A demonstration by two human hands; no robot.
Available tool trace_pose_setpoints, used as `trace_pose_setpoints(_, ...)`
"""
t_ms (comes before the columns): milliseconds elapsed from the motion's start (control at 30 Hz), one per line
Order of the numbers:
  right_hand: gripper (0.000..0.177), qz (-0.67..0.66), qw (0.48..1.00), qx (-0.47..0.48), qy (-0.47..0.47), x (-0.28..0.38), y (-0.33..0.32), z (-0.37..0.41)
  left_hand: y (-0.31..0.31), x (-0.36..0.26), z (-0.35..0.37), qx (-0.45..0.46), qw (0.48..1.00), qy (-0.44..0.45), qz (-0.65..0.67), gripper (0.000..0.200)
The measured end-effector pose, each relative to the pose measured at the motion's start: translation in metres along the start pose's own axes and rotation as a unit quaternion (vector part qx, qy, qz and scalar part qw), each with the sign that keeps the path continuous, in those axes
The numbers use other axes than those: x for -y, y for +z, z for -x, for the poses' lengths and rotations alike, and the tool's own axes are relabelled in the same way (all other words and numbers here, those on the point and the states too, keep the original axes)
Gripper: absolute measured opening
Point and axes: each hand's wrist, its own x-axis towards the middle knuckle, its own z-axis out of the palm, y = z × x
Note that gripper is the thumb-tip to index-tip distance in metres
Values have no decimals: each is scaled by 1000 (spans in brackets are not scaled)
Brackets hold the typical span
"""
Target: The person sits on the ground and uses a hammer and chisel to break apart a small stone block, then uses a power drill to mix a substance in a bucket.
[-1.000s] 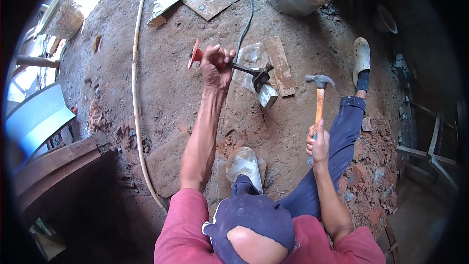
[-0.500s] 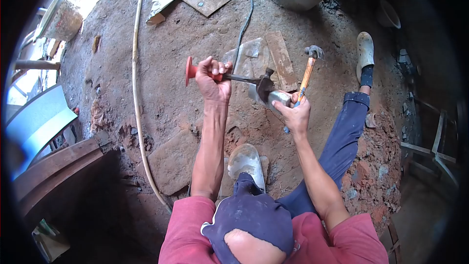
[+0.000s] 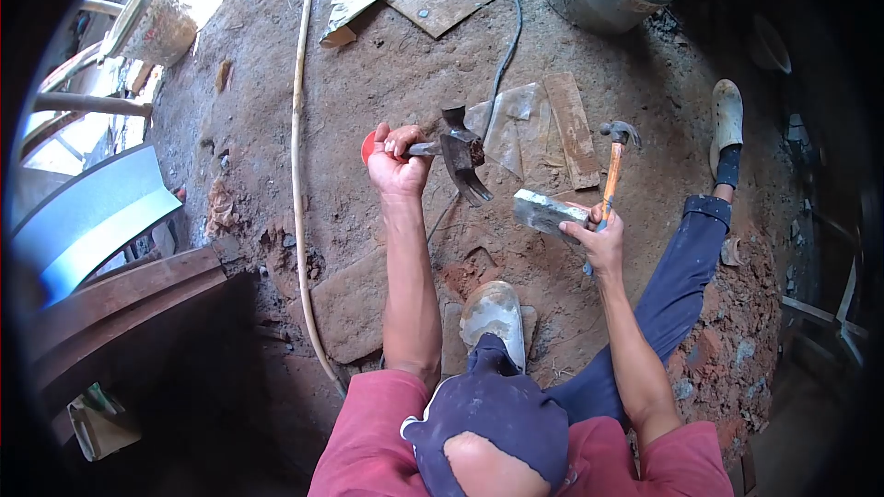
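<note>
My left hand is closed around the handle of a dark claw hammer with a metal shaft; a round red end shows beside the palm. Its head hangs apart from a flat grey rectangular block. My right hand is closed on that block's near end and, in the same grip, on an orange wooden-handled claw hammer, head pointing up and away. The block is tilted above the dirt floor.
A pale hose runs along the left, and a dark cable crosses the floor. Buckets stand at the back right and back left. Boards lie ahead, and a curved metal sheet is at left.
The left hammer's head has come away from the block and turned, so its claw points toward me. The block shows more fully. The whole view has shifted slightly.
</note>
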Motion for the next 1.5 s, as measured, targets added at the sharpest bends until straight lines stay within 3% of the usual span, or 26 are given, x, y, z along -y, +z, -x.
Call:
trace_pose_setpoints(200, 50, -26, 999, 37, -27, 13, 13, -18, 2, 9, 3, -7, 999, 25, -18, 39)
trace_pose_setpoints(400, 48, 54, 997, -32, -49, 14, 25, -36, 0, 25, 7, 33, 997, 47, -60, 36)
trace_pose_setpoints(467, 41, 8, 996, -31, -85, -5, 29, -39, 1, 37, 10, 55, 992, 68, -86, 34)
trace_pose_setpoints(533, 43, 56, 993, -44, -94, -29, 24, -38, 8, 62, 17, 83, 921, 233, -302, 32)
trace_pose_setpoints(667, 41, 150, 982, -64, -91, -43, 17, -27, 11, 114, 31, 90, 785, 355, -500, 32)
trace_pose_setpoints(700, 35, 145, 982, -70, -95, -43, 17, -26, 10, 119, 33, 88, 786, 355, -498, 32)
trace_pose_setpoints(767, 34, 194, 975, -72, -76, -35, 20, -24, 6, 124, 36, 115, 735, 379, -551, 32)
trace_pose_setpoints(933, 32, 239, 964, -67, -96, -30, 21, -26, 2, 128, 39, 158, 731, 368, -552, 30)
trace_pose_setpoints(1000, 29, 186, 973, -57, -121, -28, 22, -28, 0, 128, 39, 180, 731, 365, -548, 27)
trace_pose_setpoints(1233, 33, 242, 960, -51, -132, -20, 31, -33, 5, 132, 43, 193, 689, 359, -599, 30)
trace_pose_setpoints(1400, 40, 158, 961, -178, -138, -36, 45, -41, 1, 133, 37, 178, 678, 369, -610, 31)
trace_pose_setpoints(1500, 40, 171, 944, -226, -171, -38, 53, -56, -2, 132, 26, 167, 679, 360, -618, 33)
